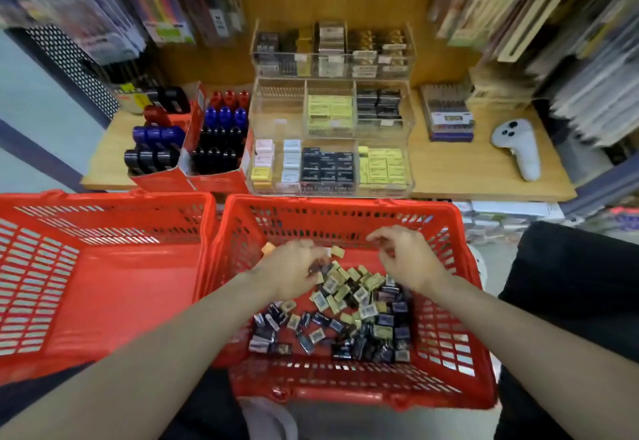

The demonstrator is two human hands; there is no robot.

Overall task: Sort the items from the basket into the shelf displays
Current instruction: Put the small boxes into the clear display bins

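A: Both hands are down in the red plastic lattice basket (345, 211), the one on the right of the pair, over the heap of small wrapped boxes, some black and some pale gold (349, 308). What makes for a clean pick here?

B: I'd gather one colour at a time. The clear acrylic tiered display case (330, 135) beyond the basket's far rim keeps its kinds apart by compartment, so a mixed handful would only mean sorting twice.

A: And the left hand (294, 272)?

B: Its grip is curled over the far end of the heap, and pale gold boxes show at its fingertips. It seems to pinch one or two, though blur hides exactly how many.

A: The right hand (406, 256)?

B: It hovers above the heap's far right side, fingers loosely bent and spread. I see nothing in that grip.

A: So where do the boxes belong?

B: The case stands on the wooden tabletop (484, 170) just past the basket. Its middle tier, left compartment, looks nearly bare, so I'd check the labels there first.

A: The other red basket (103, 266), left of the full one?

B: Nothing shows in it.
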